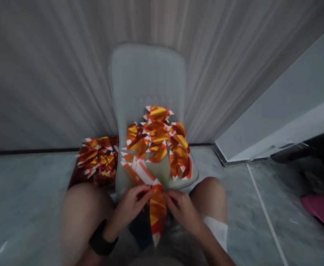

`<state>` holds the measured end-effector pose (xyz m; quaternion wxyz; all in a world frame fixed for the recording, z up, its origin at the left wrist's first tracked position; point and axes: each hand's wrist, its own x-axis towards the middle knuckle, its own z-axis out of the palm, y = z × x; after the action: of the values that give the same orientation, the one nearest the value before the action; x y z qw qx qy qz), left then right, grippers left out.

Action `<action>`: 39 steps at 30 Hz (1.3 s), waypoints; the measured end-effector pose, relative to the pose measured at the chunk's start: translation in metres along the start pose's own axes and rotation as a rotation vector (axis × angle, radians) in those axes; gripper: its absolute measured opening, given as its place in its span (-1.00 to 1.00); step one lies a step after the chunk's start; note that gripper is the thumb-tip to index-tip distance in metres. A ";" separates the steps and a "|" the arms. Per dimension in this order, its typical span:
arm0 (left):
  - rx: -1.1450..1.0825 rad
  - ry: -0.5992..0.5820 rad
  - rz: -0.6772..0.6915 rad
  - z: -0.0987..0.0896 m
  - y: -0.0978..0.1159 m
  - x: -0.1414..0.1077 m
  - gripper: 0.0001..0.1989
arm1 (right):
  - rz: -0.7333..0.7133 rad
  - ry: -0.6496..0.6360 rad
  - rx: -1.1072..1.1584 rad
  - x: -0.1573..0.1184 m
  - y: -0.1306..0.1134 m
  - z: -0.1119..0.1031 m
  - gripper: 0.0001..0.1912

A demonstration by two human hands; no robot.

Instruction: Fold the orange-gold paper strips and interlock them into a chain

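Note:
A folded piece of gold joss paper (158,210), with red bands and white pointed ends, hangs between my hands above my lap. My left hand (134,203) pinches its upper left edge, thumb against fingers. On the opposite edge my right hand (182,210) is closed on the same piece. Just beyond them, a pale sheaf of flat paper strips (144,171) lies on the front left of the chair seat. Behind that, a heap of folded gold papers (158,135) spreads over the seat and against the backrest.
The grey chair (148,70) stands against a ribbed curtain or wall panel (53,74). To its left, a dark red box (74,175) holds more folded papers (103,157). My knees flank the seat. A white panel (284,99) and a pink object (323,210) are at right.

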<state>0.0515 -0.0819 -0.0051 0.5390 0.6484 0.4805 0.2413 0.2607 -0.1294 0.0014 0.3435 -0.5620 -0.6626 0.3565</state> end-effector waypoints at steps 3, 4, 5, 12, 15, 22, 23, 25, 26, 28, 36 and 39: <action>-0.005 -0.032 -0.027 -0.013 -0.005 0.003 -0.53 | 0.018 0.011 0.064 0.009 -0.001 0.010 -0.57; -0.024 -0.014 -0.045 -0.016 -0.008 0.005 -0.51 | 0.020 0.010 0.093 0.013 -0.001 0.015 -0.56; -0.036 -0.001 -0.057 -0.020 -0.010 0.007 -0.49 | 0.021 0.004 0.113 0.018 -0.001 0.019 -0.56; -0.028 0.150 -0.120 -0.051 -0.017 0.011 -0.48 | -0.048 0.009 -0.172 0.069 -0.016 -0.025 -0.60; 0.019 0.194 -0.141 -0.060 -0.029 0.007 -0.48 | -0.082 0.046 -0.484 0.115 -0.028 -0.092 -0.61; 0.114 0.189 -0.197 -0.053 -0.045 -0.005 -0.52 | -0.001 -0.058 -1.139 0.244 -0.034 -0.155 -0.58; 0.118 0.204 -0.194 -0.050 -0.044 -0.005 -0.51 | 0.004 -0.074 -1.148 0.253 -0.031 -0.150 -0.58; 0.120 0.240 -0.185 -0.044 -0.042 -0.006 -0.52 | 0.012 -0.081 -1.145 0.255 -0.024 -0.139 -0.59; 0.118 0.258 -0.182 -0.042 -0.041 -0.006 -0.52 | -0.010 -0.066 -1.129 0.249 -0.019 -0.133 -0.61; 0.118 0.278 -0.180 -0.040 -0.040 -0.005 -0.52 | -0.090 0.008 -1.063 0.223 -0.011 -0.123 -0.64; 0.133 0.381 -0.123 -0.046 -0.047 0.008 -0.57 | -0.172 0.026 -0.483 0.102 0.012 -0.009 -0.72; 0.076 0.378 -0.116 -0.044 -0.048 0.009 -0.61 | -0.082 -0.033 -0.469 0.100 0.019 0.049 -0.61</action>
<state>0.0014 -0.0550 -0.0386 0.4274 0.5826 0.6183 0.3092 0.2148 -0.0323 -0.0342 0.2067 -0.5930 -0.7553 0.1877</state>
